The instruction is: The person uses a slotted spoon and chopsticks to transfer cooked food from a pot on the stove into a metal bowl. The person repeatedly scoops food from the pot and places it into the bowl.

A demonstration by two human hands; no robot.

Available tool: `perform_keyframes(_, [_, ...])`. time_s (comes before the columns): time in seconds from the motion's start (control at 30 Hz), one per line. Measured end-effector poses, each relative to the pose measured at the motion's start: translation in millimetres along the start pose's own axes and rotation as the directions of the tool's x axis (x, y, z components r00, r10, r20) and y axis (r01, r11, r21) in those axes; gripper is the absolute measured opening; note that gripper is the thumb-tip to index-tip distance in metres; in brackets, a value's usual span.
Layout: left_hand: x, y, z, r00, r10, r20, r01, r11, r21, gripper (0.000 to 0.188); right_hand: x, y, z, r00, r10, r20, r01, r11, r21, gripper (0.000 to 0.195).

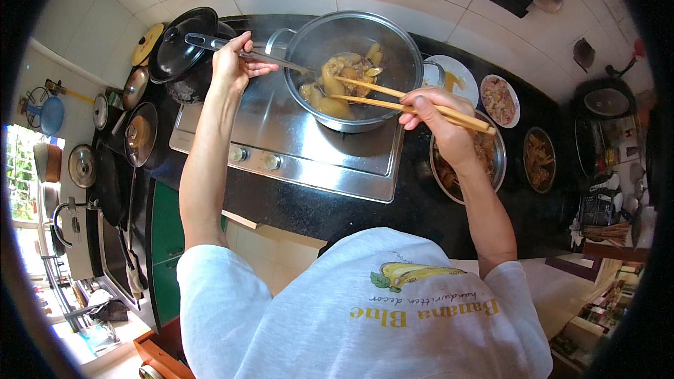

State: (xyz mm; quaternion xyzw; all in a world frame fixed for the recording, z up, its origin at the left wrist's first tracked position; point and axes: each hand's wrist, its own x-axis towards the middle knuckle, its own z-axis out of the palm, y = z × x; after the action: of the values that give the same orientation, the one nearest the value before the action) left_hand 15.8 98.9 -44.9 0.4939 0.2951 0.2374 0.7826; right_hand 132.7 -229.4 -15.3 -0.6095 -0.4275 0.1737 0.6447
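A steel pot (350, 126) stands on the cooktop, steaming, with dark liquid and chunks of cooked meat (333, 81) inside. My left hand (235, 63) grips the long metal handle (281, 61) of a ladle or spoon at the pot's left side. The head of that utensil reaches into the pot, partly hidden by the food. In my right hand (442, 121) is a pair of long wooden chopsticks (376, 88), their tips apart and touching the meat. Whether they pinch a piece, I cannot tell.
Left of the steel pot stands a black lidded pot (184, 47). On the right are a stained white plate (466, 71), a white dish of raw meat (500, 101), a steel bowl (500, 163) of brown food and a smaller bowl (539, 160). The gas cooktop (316, 163) has two front knobs.
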Motion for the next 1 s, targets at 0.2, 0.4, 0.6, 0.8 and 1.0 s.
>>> perform_keyframes(0.2, [0, 0, -1, 0.997, -0.015, -0.073, 0.013, 1.000, -0.017, 0.031, -6, -4, -38, 0.987, 0.067, -0.146, -0.048, 0.990, 0.134, 0.028])
perform_keyframes(0.4, [1, -8, -7, 0.999, 0.011, -0.051, -0.017, 0.993, -0.121, 0.030, -1, 10, -50, 0.961, 0.126, -0.246, -0.075, 0.975, 0.208, 0.029])
perform_keyframes(0.6, [-10, -8, 3, 0.995, 0.071, -0.075, -0.079, 0.990, -0.118, 0.030, 2, 27, -16, 0.973, 0.117, -0.200, -0.067, 0.968, 0.241, 0.026])
perform_keyframes(0.8, [-11, -9, 7, 0.994, 0.067, -0.086, -0.077, 0.990, -0.114, 0.029, -5, 39, 16, 0.984, 0.092, -0.150, -0.042, 0.951, 0.306, 0.029])
perform_keyframes(1.0, [-5, -7, 11, 0.991, 0.035, -0.131, -0.052, 0.990, -0.132, 0.025, -3, 43, 15, 0.967, 0.244, -0.080, -0.209, 0.930, 0.302, 0.027])
